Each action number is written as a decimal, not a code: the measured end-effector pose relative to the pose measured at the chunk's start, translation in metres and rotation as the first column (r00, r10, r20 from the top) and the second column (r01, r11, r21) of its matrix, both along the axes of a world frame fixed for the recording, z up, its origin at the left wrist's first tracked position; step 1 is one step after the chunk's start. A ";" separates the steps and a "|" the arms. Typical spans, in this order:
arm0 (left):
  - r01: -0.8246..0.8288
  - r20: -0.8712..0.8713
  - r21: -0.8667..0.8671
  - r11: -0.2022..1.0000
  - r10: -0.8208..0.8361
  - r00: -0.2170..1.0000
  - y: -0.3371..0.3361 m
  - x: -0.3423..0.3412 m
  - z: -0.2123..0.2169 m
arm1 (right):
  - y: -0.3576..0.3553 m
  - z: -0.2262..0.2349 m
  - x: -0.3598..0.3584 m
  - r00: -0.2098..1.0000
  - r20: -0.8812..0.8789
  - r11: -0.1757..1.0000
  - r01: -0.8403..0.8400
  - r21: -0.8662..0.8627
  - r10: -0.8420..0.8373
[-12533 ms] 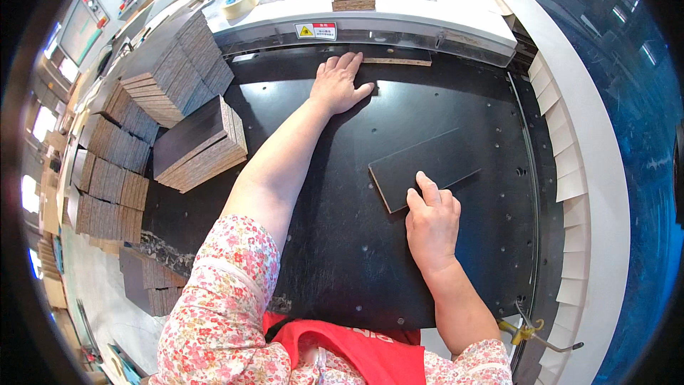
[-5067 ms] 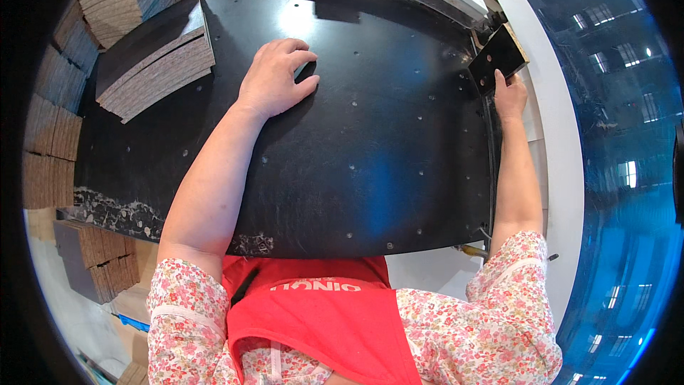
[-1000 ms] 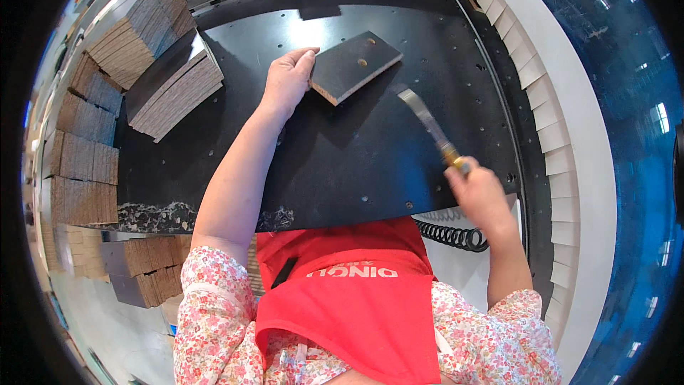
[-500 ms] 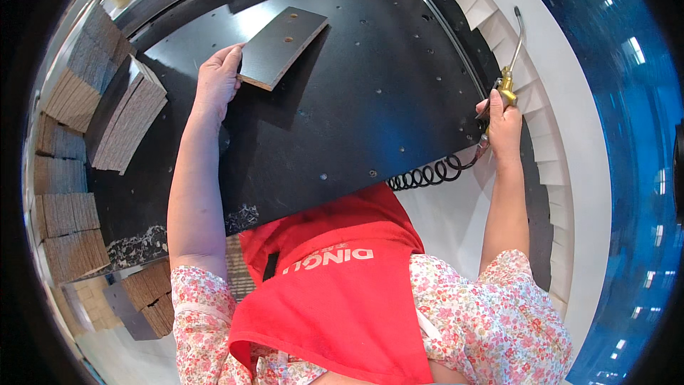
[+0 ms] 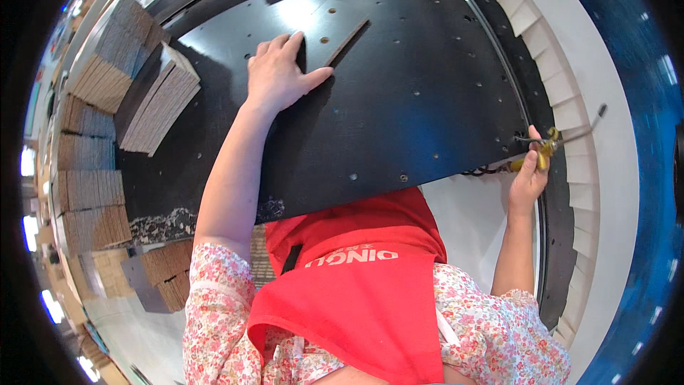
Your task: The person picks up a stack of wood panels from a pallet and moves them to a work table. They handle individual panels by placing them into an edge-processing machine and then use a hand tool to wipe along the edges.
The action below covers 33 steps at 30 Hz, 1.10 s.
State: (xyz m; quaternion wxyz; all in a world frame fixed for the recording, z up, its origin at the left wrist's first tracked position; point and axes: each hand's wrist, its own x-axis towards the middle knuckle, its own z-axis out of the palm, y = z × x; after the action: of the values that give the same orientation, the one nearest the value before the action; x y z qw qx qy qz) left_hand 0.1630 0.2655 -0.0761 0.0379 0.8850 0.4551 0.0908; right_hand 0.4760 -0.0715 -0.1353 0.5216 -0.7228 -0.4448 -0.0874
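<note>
1. Resting on the black work table (image 5: 399,100), the left hand (image 5: 279,75) lies palm down with fingers spread, toward the table's far left part; it grips nothing, only presses on a thin dark board (image 5: 340,44).
2. That board is tilted up on edge, so only its pale brown cut edge shows as a slanted strip; its near end meets the left hand's thumb and forefinger, and how far its dark face extends is hard to tell against the dark table.
3. At the table's near right edge, the right hand (image 5: 530,175) is closed round the yellow grip of an air blow gun (image 5: 552,142), whose thin metal nozzle points off to the right over the white slatted rim (image 5: 570,110).
4. A dark coiled hose (image 5: 484,169) shows just left of the right hand at the table edge; most of it is hidden under the table.
5. Stacks of brown cut boards (image 5: 153,96) stand along the table's left edge, with more piles (image 5: 89,199) beyond it, bent and partly cut off by the picture's rim.
6. A heap of dark scraps (image 5: 167,224) lies at the table's near left corner; the single pieces cannot be made out.
7. The red apron (image 5: 356,292) and flowered sleeves (image 5: 214,314) hide the table's near middle edge.
</note>
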 end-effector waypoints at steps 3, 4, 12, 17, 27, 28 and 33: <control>-0.064 0.028 -0.040 0.997 0.065 0.997 0.007 0.007 -0.001 | 0.003 0.035 -0.028 0.920 -0.217 0.945 -0.326 0.041 0.327; -0.080 0.044 -0.055 0.995 0.082 0.996 0.010 0.008 -0.001 | 0.003 0.047 -0.035 0.879 -0.235 0.902 -0.431 -0.020 0.415; -0.124 0.384 -0.309 0.943 0.244 0.891 0.025 0.014 -0.009 | 0.048 0.073 -0.114 0.942 0.018 0.629 -0.208 -0.749 0.334; -0.153 0.333 -0.285 0.946 0.247 0.910 0.024 0.016 -0.006 | 0.076 0.083 -0.120 0.950 0.015 0.588 -0.182 -0.788 0.313; -0.147 0.305 -0.291 0.945 0.238 0.922 0.019 0.008 -0.007 | 0.066 0.073 -0.064 0.984 -0.144 0.924 -0.147 -0.354 0.101; -0.140 0.317 -0.285 0.948 0.231 0.920 0.020 0.011 -0.009 | 0.057 0.059 -0.040 0.992 -0.126 0.944 -0.059 -0.323 0.019; -0.075 0.478 -0.312 0.947 0.224 0.849 0.033 0.007 -0.023 | 0.017 0.017 0.022 0.973 -0.205 0.994 0.107 -0.028 -0.110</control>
State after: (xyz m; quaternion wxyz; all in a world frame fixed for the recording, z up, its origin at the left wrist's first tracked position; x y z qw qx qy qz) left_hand 0.1696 0.2984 -0.0986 0.2746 0.7766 0.5053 0.2572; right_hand 0.4982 -0.0544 -0.1186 0.5532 -0.7556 -0.3488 -0.0367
